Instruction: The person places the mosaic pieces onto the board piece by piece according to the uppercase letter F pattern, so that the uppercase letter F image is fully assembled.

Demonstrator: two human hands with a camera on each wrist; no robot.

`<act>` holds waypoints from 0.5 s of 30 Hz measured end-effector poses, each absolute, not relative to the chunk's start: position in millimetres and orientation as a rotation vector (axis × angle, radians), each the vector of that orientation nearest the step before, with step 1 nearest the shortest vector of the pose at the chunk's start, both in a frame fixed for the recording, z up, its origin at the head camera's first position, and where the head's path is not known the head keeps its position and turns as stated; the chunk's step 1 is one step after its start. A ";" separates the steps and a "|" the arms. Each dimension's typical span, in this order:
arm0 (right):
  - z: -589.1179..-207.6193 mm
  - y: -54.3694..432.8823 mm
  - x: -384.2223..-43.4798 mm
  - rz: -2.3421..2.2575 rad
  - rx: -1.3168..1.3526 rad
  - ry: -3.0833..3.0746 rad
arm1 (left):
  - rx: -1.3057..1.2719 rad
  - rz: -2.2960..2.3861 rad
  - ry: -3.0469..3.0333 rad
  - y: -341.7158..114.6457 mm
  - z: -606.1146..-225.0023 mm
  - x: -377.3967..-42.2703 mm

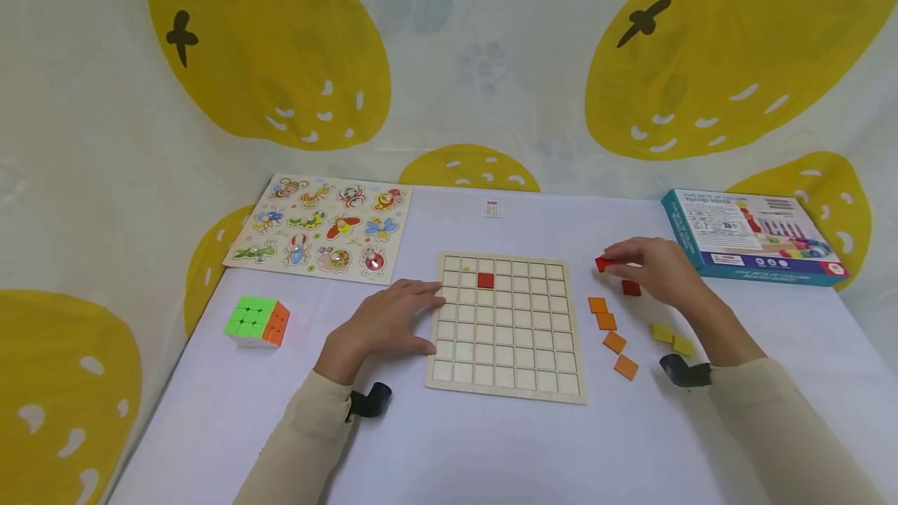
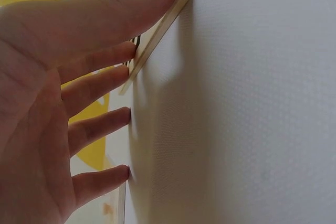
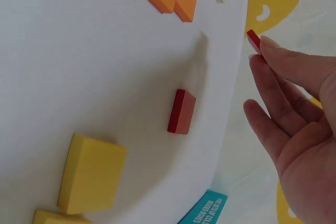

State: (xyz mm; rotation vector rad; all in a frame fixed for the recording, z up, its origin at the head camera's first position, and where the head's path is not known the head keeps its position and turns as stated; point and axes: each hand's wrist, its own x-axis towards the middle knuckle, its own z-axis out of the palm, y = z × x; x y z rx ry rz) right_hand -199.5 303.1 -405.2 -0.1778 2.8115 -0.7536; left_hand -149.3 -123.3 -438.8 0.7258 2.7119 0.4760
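A pale wooden grid board (image 1: 505,396) lies in the middle of the table, with one red square tile (image 1: 486,280) in a cell near its top. My left hand (image 1: 389,319) rests at the board's left edge, thumb and fingertips on the rim and fingers spread. To the right of the board, my right hand (image 1: 648,267) pinches another red tile (image 3: 254,40) between thumb and fingertip, raised above the cloth. Below that hand lies a further red tile (image 3: 181,112). Several orange tiles (image 1: 606,321) run down beside the board, and yellow tiles (image 3: 93,174) lie nearer my right wrist.
An insect puzzle board (image 1: 323,228) lies at the back left, with a puzzle cube (image 1: 256,322) in front of it. A small printed card (image 1: 493,209) is behind the grid board. At the back right is a teal-edged box (image 1: 754,236). A fruit-patterned cloth hangs behind.
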 end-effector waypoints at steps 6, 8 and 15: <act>-402.7 294.1 -200.2 -0.778 -0.170 2.801 | 0.731 0.463 2.714 -123.8 -439.6 -149.1; -401.7 290.8 -200.4 -0.781 -0.178 2.808 | 0.728 0.458 2.712 -123.7 -439.4 -149.3; -401.8 275.6 -200.7 -0.827 -0.264 2.843 | 0.705 0.446 2.706 -122.4 -437.3 -150.3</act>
